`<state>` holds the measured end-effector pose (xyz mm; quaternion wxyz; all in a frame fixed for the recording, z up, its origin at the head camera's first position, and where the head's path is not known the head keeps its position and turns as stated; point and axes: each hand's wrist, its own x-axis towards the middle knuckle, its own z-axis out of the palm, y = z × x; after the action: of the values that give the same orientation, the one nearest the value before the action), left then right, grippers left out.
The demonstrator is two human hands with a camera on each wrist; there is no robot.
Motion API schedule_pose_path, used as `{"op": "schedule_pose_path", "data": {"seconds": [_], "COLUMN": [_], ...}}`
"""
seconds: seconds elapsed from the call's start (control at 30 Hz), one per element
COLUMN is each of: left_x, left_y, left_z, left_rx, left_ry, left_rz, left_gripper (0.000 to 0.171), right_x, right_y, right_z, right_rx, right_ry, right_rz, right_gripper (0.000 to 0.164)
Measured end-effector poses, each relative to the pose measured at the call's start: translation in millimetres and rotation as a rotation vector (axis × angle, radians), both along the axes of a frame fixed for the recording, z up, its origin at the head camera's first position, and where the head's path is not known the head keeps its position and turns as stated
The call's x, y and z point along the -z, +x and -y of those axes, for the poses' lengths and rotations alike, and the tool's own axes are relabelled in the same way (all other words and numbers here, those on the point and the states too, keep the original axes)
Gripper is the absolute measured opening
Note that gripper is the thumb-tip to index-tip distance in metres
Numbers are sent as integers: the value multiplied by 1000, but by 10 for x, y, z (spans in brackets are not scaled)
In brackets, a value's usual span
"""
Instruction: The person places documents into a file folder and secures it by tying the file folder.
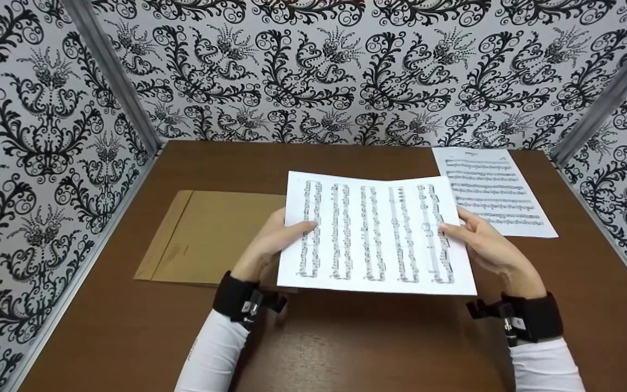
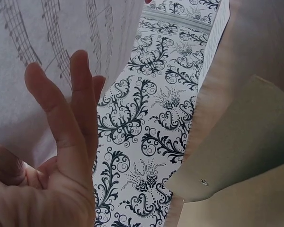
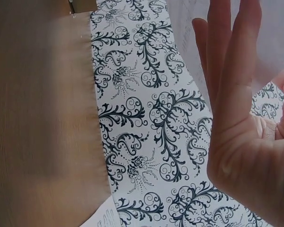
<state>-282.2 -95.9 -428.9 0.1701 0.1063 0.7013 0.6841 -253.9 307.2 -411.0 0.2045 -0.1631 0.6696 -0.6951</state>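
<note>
A sheet of music (image 1: pixel 354 234) is held up over the table, turned so that its printed staves run away from the person. Its left edge is pinched by the left hand (image 1: pixel 274 237), thumb on top of the print and fingers (image 2: pixel 78 109) behind the page. On the opposite edge the right hand (image 1: pixel 487 245) grips the same way, its fingers (image 3: pixel 236 61) stretched out under the paper. Behind the left hand lies a brown kraft envelope (image 1: pixel 221 234), partly covered by the sheet and the hand.
A second music sheet (image 1: pixel 493 188) lies on the brown table (image 1: pixel 368 337) at the back right, its near left corner behind the held page. Patterned black-and-white walls (image 1: pixel 313 71) enclose the table at the back and sides. Both wrists wear black camera straps (image 1: pixel 542 318).
</note>
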Motion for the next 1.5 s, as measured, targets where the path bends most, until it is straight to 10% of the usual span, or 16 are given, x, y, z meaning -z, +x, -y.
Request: {"op": "schedule_pose_path", "data": {"seconds": [0.7, 0.97, 1.5], "left_x": [13, 6, -8], "left_y": [14, -1, -6], "left_z": [-37, 94, 280], "left_rx": [54, 90, -89], "left_ry": [15, -155, -491], "left_rz": [-1, -87, -102], "left_gripper": [37, 41, 52], "right_x": [98, 120, 184], "right_y": [-22, -42, -78], "right_z": [98, 126, 185], "right_rx": [92, 113, 191], "right_ry": [70, 122, 194], "right_rz": [7, 0, -3], "right_gripper": [29, 26, 20]}}
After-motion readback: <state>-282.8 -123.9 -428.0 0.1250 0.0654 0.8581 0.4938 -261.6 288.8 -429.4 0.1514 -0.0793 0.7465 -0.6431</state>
